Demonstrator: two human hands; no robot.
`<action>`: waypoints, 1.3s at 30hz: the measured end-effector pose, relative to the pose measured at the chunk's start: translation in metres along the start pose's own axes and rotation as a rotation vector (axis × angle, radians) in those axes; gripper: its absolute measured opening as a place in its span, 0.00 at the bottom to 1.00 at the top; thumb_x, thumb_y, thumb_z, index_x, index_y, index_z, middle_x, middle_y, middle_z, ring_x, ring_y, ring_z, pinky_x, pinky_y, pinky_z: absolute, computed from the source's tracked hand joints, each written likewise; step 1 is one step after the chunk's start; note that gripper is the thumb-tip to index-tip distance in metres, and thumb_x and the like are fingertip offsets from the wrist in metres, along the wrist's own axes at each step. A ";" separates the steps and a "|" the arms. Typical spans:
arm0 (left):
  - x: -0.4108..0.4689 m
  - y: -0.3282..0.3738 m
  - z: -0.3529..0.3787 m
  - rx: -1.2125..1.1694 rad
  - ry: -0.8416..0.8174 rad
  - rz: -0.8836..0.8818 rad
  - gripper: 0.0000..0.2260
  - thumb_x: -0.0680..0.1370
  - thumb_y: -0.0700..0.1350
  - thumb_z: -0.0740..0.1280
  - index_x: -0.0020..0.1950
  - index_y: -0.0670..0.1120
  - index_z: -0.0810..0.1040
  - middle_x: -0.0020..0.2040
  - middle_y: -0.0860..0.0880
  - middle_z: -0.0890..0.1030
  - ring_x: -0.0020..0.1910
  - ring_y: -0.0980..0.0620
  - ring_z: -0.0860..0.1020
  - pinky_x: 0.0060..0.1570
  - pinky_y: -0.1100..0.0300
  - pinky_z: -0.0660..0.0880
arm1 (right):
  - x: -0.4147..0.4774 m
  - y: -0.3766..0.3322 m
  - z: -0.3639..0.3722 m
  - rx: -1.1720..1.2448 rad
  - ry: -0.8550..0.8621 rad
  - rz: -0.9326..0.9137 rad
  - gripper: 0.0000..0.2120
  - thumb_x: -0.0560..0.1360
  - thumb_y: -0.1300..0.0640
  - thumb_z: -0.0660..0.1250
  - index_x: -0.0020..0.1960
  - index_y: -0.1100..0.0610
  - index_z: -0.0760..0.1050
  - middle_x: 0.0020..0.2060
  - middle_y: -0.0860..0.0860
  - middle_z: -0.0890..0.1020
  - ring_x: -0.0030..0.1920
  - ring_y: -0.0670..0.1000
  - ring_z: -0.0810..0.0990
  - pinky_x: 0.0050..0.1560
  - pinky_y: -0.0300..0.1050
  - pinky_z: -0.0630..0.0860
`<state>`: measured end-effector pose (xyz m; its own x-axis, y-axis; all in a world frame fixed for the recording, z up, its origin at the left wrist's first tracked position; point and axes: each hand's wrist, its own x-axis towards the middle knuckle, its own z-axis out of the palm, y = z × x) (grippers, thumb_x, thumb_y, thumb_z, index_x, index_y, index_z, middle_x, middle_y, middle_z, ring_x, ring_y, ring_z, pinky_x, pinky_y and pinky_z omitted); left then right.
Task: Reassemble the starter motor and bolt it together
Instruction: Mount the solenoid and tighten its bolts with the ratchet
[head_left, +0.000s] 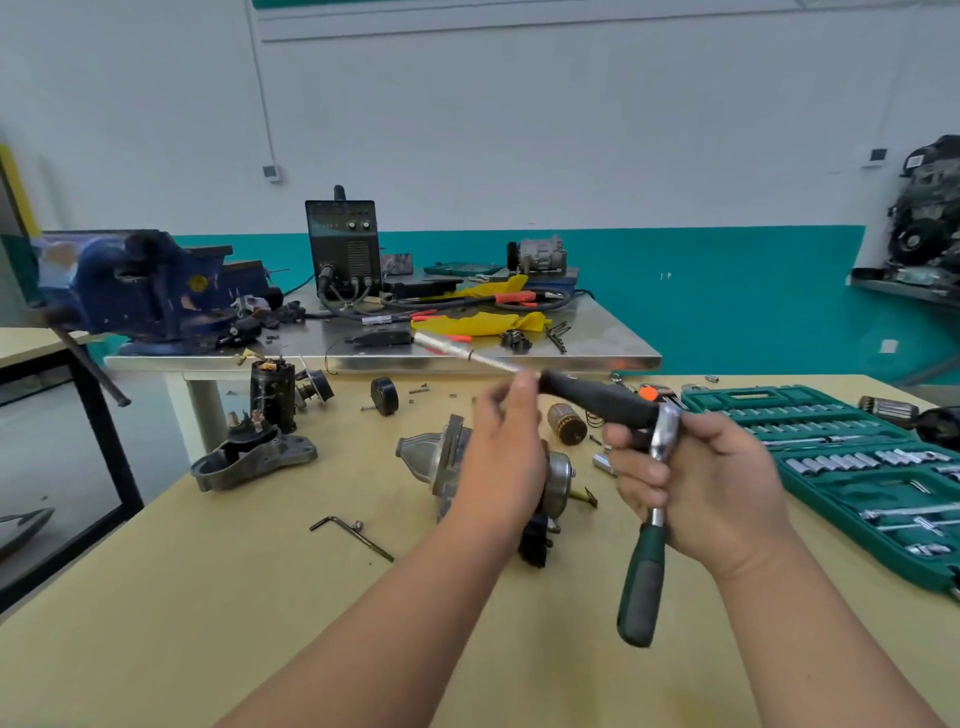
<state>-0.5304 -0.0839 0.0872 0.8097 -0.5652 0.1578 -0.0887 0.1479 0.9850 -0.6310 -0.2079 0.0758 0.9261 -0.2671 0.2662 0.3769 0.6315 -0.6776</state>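
— What are the hands doing?
— The right hand (727, 483) is gripping the ratchet (644, 587) near its head. The left hand (498, 457) is pinching the driver (597, 397) by its shaft. The starter (421, 452) is lying on the table (208, 597), behind the left hand.
— Risk?
— Likely the driver slipping from that light pinch onto the starter.
— The case (737, 397)?
— Lying open, holding rows of sockets (831, 460).

Grey starter motor (422, 455) on its side
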 end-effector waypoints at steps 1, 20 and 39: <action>-0.001 0.000 0.007 -0.192 -0.075 -0.198 0.23 0.78 0.67 0.55 0.56 0.51 0.78 0.38 0.55 0.83 0.46 0.49 0.81 0.55 0.48 0.79 | -0.001 0.005 0.001 0.011 -0.017 0.004 0.25 0.60 0.55 0.74 0.54 0.66 0.81 0.38 0.59 0.78 0.27 0.47 0.70 0.24 0.38 0.69; 0.000 -0.047 0.068 0.805 -0.320 0.115 0.14 0.81 0.56 0.60 0.47 0.46 0.75 0.40 0.48 0.79 0.39 0.47 0.78 0.36 0.57 0.71 | -0.003 -0.009 -0.045 -0.746 0.650 0.154 0.17 0.79 0.41 0.61 0.48 0.54 0.77 0.34 0.53 0.78 0.33 0.51 0.73 0.34 0.46 0.70; 0.001 -0.053 -0.080 0.605 0.199 0.521 0.08 0.75 0.57 0.62 0.41 0.57 0.78 0.32 0.60 0.78 0.29 0.62 0.76 0.26 0.70 0.69 | 0.053 -0.013 -0.106 -1.975 0.822 0.025 0.27 0.77 0.51 0.64 0.74 0.53 0.62 0.67 0.55 0.72 0.66 0.58 0.70 0.63 0.57 0.71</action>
<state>-0.4788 -0.0274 0.0293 0.6607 -0.3821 0.6461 -0.7332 -0.1437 0.6647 -0.5882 -0.3075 0.0258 0.5091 -0.7927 0.3353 -0.6417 -0.6093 -0.4658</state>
